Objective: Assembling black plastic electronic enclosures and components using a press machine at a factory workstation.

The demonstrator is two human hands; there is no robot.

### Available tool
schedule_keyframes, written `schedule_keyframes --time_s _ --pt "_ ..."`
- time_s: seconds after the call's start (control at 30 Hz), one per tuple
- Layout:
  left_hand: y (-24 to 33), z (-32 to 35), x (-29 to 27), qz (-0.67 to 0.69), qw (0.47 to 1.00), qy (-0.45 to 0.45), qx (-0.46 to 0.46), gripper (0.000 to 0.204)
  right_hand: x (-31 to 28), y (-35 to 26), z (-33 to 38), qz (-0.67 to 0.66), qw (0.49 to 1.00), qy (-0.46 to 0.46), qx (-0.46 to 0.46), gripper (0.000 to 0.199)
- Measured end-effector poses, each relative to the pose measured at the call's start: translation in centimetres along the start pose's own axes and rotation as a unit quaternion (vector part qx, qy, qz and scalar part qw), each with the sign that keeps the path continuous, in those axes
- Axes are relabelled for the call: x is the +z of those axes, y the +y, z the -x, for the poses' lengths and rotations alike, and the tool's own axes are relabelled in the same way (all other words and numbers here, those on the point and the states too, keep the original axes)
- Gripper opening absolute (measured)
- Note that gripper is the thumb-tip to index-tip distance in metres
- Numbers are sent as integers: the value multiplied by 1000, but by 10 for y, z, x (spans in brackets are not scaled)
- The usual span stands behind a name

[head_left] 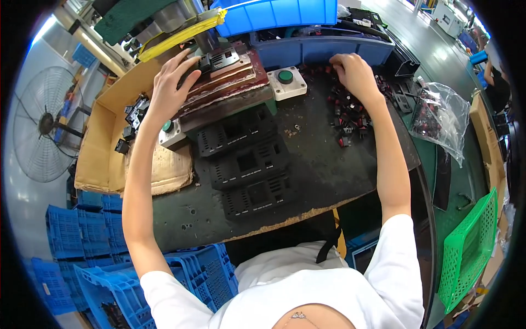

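My left hand (171, 88) is at the press fixture (241, 82), its fingers and thumb spread apart. They are beside the left end of a black slotted panel (223, 58) lying on the fixture's top; whether they touch it I cannot tell. My right hand (356, 77) reaches over the far part of a pile of small red-and-black rocker switches (349, 118). Its fingers curl down with the thumb close below, and what they hold, if anything, is hidden. Three black panels with cut-outs (249, 163) lie overlapping in a row on the dark workbench (323, 170).
A white box with a green push button (286, 82) stands between my hands; another button box (171, 134) is by my left forearm. Beyond are blue bins (323, 50). A cardboard box (104, 137) stands left, a clear plastic bag (441, 118) and green basket (468, 252) right.
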State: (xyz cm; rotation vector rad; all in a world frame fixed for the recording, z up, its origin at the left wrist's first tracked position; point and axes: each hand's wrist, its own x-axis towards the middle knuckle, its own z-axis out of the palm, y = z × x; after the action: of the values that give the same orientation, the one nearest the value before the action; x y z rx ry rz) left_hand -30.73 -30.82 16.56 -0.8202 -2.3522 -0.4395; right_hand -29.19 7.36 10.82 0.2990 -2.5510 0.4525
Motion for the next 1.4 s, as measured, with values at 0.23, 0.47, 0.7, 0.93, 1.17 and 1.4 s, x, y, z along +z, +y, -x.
schedule_keyframes --time_s 0.23,0.47,0.7,0.93,1.17,1.4 --pt "11 72 -35 5 993 102 -59 22 27 7 1 141 988 27 -49 13" --pt "-13 127 -22 262 930 93 -238 18 30 5 -6 103 991 5 -88 14" --pt "-10 129 -18 68 991 74 -89 25 24 -1 -4 86 993 11 -85 18" --pt "-5 134 -17 62 993 30 -93 33 22 5 -1 35 998 17 -55 22" --pt "-6 133 -18 82 993 29 -85 33 -7 0 -6 -435 884 -92 145 28" --pt "-6 135 -17 76 993 39 -85 34 -15 -17 -8 -750 627 -108 183 33"
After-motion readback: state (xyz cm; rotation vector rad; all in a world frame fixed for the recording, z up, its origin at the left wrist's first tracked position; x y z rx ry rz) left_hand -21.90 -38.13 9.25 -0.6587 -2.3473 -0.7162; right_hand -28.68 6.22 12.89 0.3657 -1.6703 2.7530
